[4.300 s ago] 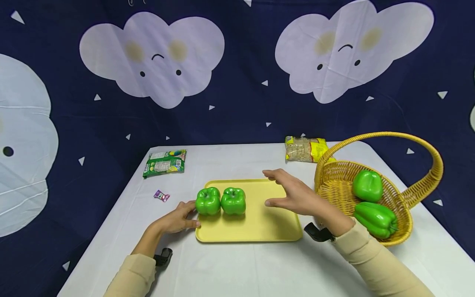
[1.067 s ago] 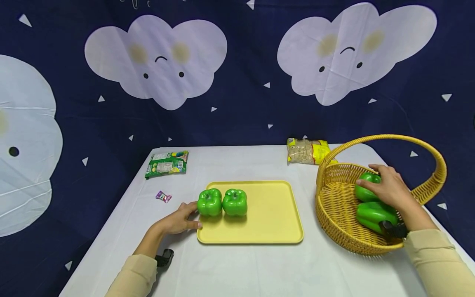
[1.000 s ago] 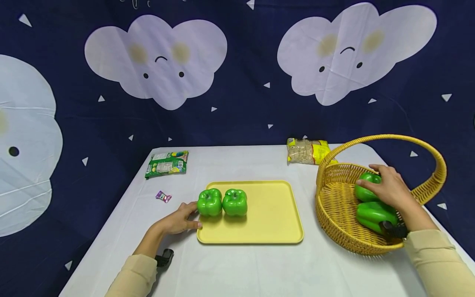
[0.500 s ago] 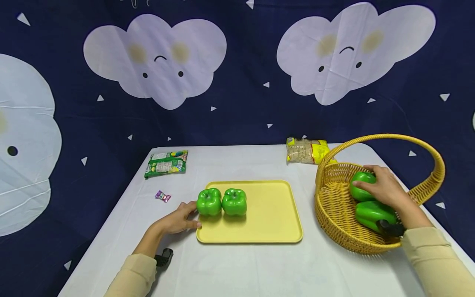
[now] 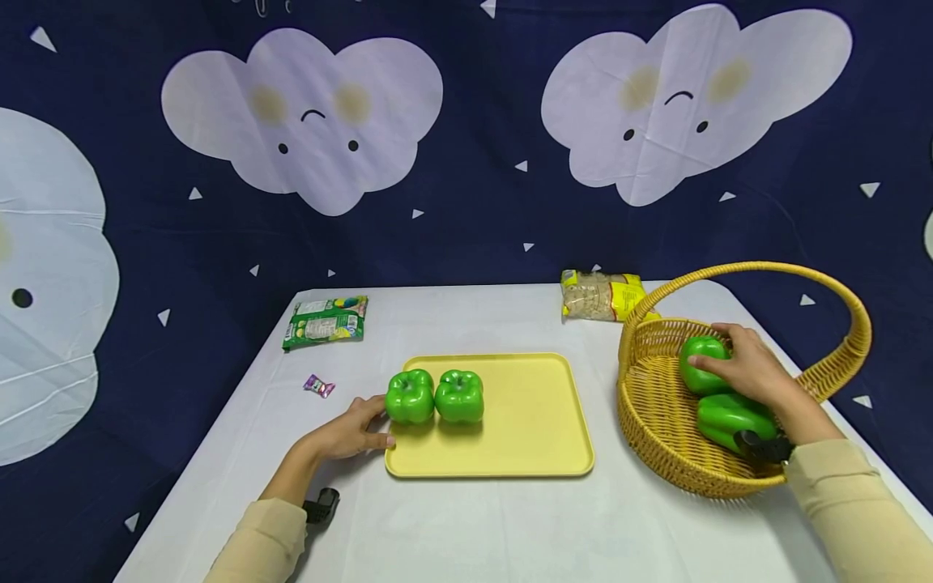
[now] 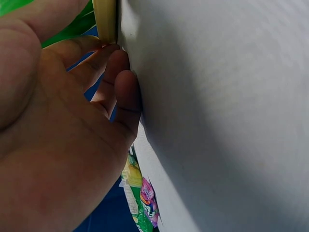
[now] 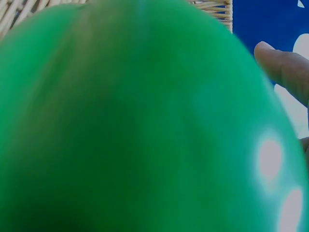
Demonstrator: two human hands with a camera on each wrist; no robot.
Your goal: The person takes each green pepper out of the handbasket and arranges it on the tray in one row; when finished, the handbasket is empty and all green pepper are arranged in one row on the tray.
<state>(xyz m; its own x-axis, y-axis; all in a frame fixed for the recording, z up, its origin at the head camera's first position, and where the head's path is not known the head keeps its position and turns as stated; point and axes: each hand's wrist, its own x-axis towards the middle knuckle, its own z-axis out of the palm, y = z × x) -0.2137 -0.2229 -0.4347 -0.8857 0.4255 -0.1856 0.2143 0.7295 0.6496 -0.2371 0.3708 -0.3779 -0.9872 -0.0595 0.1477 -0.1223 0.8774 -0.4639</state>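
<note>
In the head view, my left hand (image 5: 353, 431) is at the left edge of a yellow tray (image 5: 532, 421), thumb at the rim and fingers beside it; the left wrist view shows fingertips meeting the tray wall (image 6: 105, 21). Two green bell peppers stand side by side at the tray's left: one nearest that hand (image 5: 410, 398) and another (image 5: 459, 398). Inside the wicker basket (image 5: 659, 421), my right hand (image 5: 754, 368) grips a green bell pepper (image 5: 703, 346) between thumb and fingers. This pepper (image 7: 145, 121) fills most of the right wrist view. A further green bell pepper (image 5: 732, 419) lies below the hand.
The basket's tall handle (image 5: 758, 267) arches over its opening. Behind it lies a yellow-and-clear bag (image 5: 601, 297) of pale grains or flakes. A green packet (image 5: 325, 321) and a small purple wrapped sweet (image 5: 318, 385) lie at left. A dark cloud-printed cloth (image 5: 481, 227) hangs behind the table.
From above the tray, my right hand has gone into the basket and taken hold of the rear pepper. That pepper has since shifted slightly left. My left hand has stayed at the tray.
</note>
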